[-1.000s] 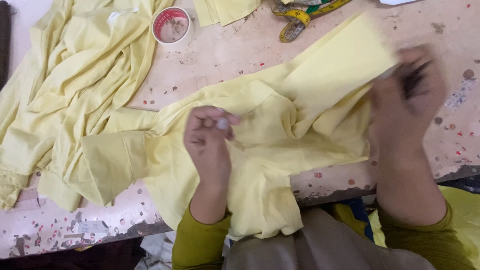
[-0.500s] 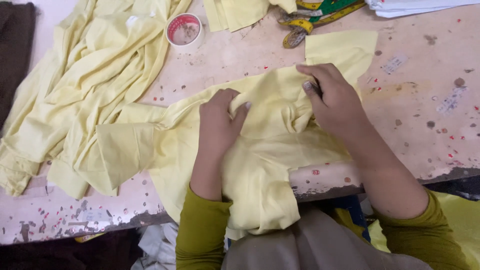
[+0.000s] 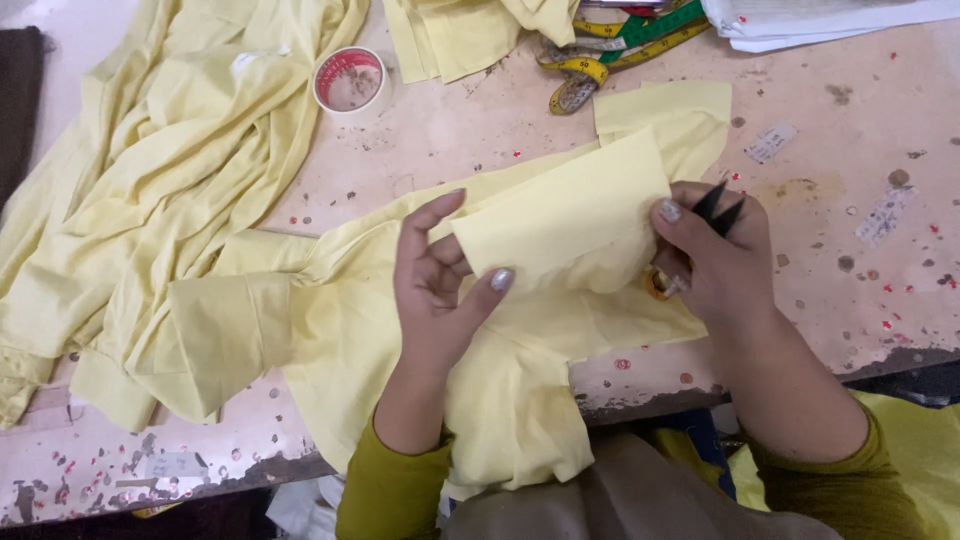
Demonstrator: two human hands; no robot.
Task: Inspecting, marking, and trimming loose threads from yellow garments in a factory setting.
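A pale yellow garment (image 3: 500,380) lies across the worn table (image 3: 830,260) and hangs over its near edge. My left hand (image 3: 435,290) pinches the left edge of a folded yellow fabric piece (image 3: 570,215) lifted off the garment. My right hand (image 3: 715,255) grips the same piece's right edge with the thumb. It also holds small black thread snips (image 3: 718,205), whose points stick up between the fingers. Both sleeves are olive green.
A heap of more yellow fabric (image 3: 160,180) covers the table's left side. At the back are a roll of tape (image 3: 350,80), a coiled yellow and green measuring tape (image 3: 610,50), another yellow bundle (image 3: 470,30) and white paper (image 3: 830,20).
Both hands pressed on the garment before. Now they have lifted a folded fabric piece between them, the right hand has shifted right, and the black snips show in it.
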